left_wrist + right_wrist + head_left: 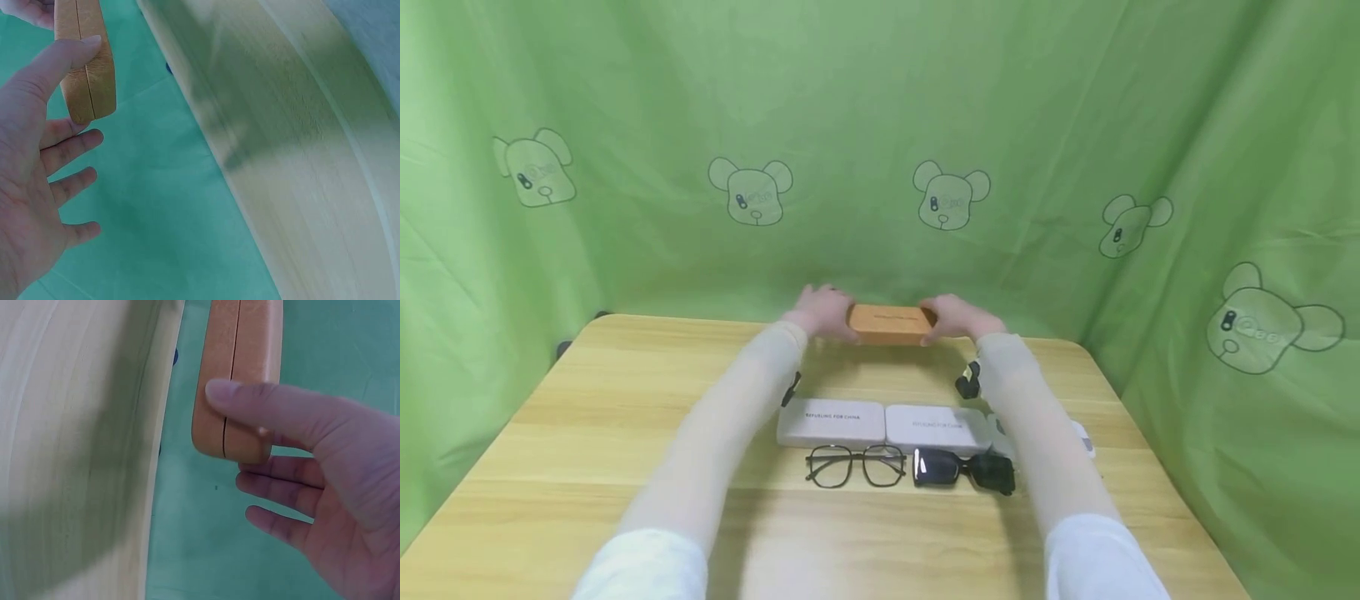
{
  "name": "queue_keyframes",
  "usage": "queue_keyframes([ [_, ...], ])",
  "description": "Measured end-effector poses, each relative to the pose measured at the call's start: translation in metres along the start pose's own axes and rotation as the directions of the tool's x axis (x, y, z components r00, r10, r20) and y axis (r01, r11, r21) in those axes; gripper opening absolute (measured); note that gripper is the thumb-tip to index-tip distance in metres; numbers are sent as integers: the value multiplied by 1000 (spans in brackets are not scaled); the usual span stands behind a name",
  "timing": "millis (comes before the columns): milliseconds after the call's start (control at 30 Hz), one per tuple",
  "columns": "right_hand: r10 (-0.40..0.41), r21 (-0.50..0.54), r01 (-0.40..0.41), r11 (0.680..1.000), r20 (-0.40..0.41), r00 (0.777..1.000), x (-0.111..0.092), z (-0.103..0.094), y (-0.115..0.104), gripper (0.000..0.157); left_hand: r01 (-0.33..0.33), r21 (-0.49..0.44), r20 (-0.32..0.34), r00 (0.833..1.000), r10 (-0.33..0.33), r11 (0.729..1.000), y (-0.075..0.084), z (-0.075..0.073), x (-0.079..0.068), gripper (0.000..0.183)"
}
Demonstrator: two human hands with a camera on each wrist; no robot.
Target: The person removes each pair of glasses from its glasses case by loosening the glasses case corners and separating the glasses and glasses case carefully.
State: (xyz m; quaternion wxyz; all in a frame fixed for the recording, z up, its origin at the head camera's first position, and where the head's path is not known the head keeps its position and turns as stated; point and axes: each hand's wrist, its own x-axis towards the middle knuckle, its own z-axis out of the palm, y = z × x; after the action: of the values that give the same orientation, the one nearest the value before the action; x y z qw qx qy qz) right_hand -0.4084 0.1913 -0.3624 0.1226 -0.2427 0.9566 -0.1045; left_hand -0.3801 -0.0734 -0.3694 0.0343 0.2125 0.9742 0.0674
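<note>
Both hands hold an orange-brown glasses case (891, 323) by its two ends, over the far edge of the table. My left hand (826, 312) grips the left end; in the left wrist view its thumb (78, 51) lies across the case's seam, with the other fingers spread below. At the right end my right hand (957, 317) pinches the case (234, 425), its thumb on the seam side and fingers behind. The lid is closed along the seam. Nearer to me lie black-framed glasses (856, 465) and dark sunglasses (964, 471), side by side on the table.
Two white cases (833, 422), (936, 427) printed with lettering lie in a row on the wooden table (587, 467). Further white items (1082, 437) are partly hidden by the right forearm. A green curtain (850, 100) with bear heads hangs behind and beside the table.
</note>
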Motion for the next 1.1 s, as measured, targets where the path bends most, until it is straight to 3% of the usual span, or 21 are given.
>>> queue_keyframes([
  [333, -84, -102, 78, 992, -57, 995, -9, -4, -20, 78, -45, 36, -84, 995, 48, 998, -16, -10, -21, 84],
  [700, -154, -195, 125, 973, -140, 978, -21, -9, -48, 81, -61, 8, -168, 984, 61, 998, -31, -24, -59, 83],
  [900, -212, -269, 161, 950, -172, 962, -26, -6, -63, 78, -62, 0, -204, 977, 61, 998, -37, -23, -79, 83],
  [1100, -257, -324, 191, 926, -174, 950, -30, -2, -77, 78, -47, -25, -196, 980, 41, 999, -43, -20, -96, 83],
])
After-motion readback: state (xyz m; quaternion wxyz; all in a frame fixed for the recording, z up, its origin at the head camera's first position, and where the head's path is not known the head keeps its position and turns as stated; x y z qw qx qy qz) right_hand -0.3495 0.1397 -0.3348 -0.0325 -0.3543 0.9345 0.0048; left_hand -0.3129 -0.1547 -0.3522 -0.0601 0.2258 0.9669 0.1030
